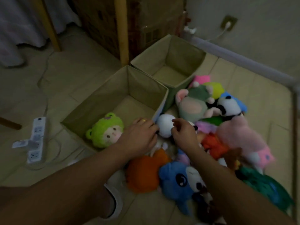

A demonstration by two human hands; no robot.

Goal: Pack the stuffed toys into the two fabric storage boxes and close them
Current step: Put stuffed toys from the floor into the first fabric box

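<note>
Far left of the frame there's a white power strip [36,140] lying on the floor [68,65] with its cord trailing off toward the upper left.

Next over, the near fabric box [103,101] sits open, left of center, and so far it holds just 1 toy: a green frog-hooded doll [105,129] tucked in its lower corner. The second fabric box [172,51] is behind it, upper center, open too, with nothing visible inside. The 2 boxes touch corner to corner.

In the middle, both hands are on a white plush [165,125] that's sitting right at the near box's right corner. The left hand [139,137] lies palm down with fingers curled against the plush's left side; the right hand [183,133] has fingers bent around its right side. So both are partly closed around it. It's a bit blurry, so can't say how firm the grip is.

Right of that, the rest of the pile is on the floor mat [253,78]: an orange plush [144,172] and a blue big-eyed plush [180,177] at the bottom, a grey-green mouse plush [191,106] and a panda [228,106] higher up, then a pink fluffy plush [240,137] and a teal plush [266,187] on the far right.
</note>
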